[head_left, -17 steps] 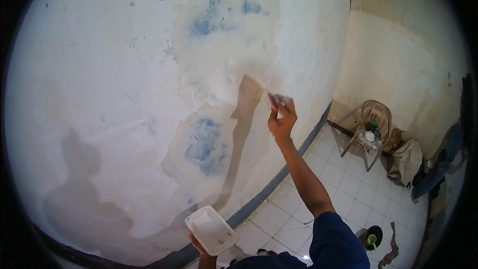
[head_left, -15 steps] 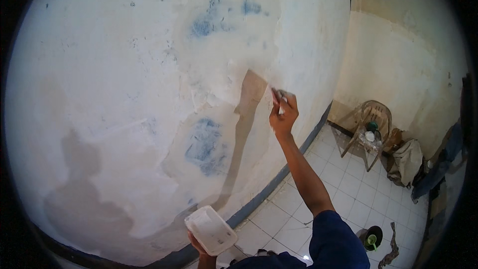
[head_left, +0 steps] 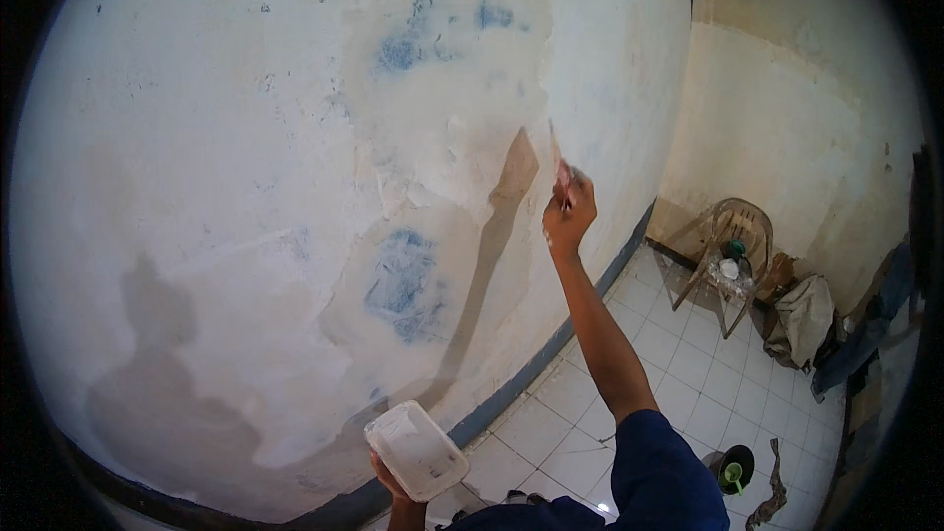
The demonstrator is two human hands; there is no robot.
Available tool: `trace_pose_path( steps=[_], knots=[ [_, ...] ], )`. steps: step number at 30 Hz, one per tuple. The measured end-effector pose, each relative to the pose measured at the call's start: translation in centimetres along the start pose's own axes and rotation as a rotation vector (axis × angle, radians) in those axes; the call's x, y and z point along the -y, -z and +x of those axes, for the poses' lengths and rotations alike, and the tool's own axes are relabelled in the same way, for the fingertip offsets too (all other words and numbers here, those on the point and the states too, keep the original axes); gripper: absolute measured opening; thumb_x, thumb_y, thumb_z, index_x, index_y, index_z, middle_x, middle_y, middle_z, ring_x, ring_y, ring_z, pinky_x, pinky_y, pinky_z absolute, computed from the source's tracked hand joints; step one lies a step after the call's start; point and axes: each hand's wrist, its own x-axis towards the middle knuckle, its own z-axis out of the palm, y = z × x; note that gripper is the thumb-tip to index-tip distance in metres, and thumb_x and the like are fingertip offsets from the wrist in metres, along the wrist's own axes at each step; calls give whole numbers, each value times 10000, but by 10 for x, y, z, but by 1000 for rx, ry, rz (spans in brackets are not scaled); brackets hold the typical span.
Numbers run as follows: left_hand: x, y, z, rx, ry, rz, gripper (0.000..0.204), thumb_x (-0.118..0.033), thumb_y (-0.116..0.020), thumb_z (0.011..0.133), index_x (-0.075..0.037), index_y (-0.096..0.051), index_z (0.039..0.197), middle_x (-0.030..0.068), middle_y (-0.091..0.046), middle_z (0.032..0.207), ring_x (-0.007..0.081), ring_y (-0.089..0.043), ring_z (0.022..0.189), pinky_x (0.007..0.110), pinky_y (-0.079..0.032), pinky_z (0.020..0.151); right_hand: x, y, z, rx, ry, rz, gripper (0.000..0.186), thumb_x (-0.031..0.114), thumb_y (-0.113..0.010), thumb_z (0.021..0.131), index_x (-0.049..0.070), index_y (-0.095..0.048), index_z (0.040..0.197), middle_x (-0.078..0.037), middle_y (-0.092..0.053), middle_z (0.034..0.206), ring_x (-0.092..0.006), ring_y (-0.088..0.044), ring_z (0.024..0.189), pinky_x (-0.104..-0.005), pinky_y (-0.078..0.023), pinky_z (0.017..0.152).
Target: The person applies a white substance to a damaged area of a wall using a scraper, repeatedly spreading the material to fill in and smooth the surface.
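My right hand (head_left: pixel 570 216) is raised before the patchy white wall (head_left: pixel 246 128), its fingers closed round a putty knife (head_left: pixel 555 147). The thin blade points upward and appears nearly edge-on, so whether it touches the wall is hard to tell. Low at the centre, my left hand (head_left: pixel 387 478) grips a white rectangular plastic tub (head_left: pixel 417 452) by its left side. Whitish smears line the inside of the tub. Blue patches (head_left: pixel 405 285) show through the pale filler, and the knife's shadow falls left of my right hand.
A grey-blue skirting band (head_left: pixel 511 391) runs along the wall's foot above white floor tiles (head_left: pixel 688 364). By the far wall stands a plastic chair (head_left: pixel 744 226) with things on it, beside a pale sack (head_left: pixel 804 315). A dark bucket (head_left: pixel 744 459) holds something green. Near it lies a crumpled strip (head_left: pixel 775 492).
My right hand has shifted slightly right and up with the putty knife, and the blade has turned more upright. The tub in my left hand is almost unmoved.
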Motion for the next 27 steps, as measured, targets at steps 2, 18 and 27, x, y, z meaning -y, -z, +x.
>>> trace_pose_path(
  steps=[2,18,27],
  knots=[
    [4,12,1,-56,5,-21,824,-722,-456,853,-194,-394,1482,114,-496,1433,420,-545,1218,645,-486,944,-12,-12,18,-107,-66,75,499,-141,-568,734,63,-700,1170,-127,-656,1035,-304,-637,954,-353,-528,816],
    [3,22,0,-77,-55,21,721,-667,-376,920,-184,-438,1452,72,-516,1406,351,-537,1233,554,-463,1006,1,-2,34,-91,-164,43,287,-63,-590,772,14,-698,1027,-141,-664,847,-290,-616,772,-369,-497,707],
    [6,-15,-9,-41,30,-91,720,-673,-382,909,-191,-445,1441,86,-537,1373,355,-566,1197,571,-482,974,54,-10,-29,229,350,-12,249,-63,-610,687,51,-696,890,-142,-582,859,-343,-587,726,-407,-504,613]
  ],
)
